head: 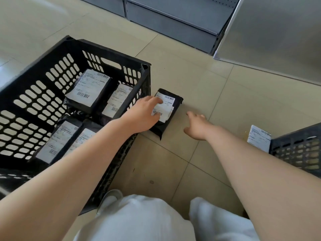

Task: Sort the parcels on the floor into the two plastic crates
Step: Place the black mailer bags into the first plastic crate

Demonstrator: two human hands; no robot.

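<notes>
A parcel (166, 110) lies on the floor (199, 80) right of the crate (111, 54).

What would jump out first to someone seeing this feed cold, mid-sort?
Two bare arms reach in from the bottom toward a black parcel with a white label, lying on the tiled floor beside the big black crate. The left hand touches its label; the right hand hovers open just to its right. That crate, at left, already holds four labelled parcels, and a second crate's corner shows at the right edge.
</notes>
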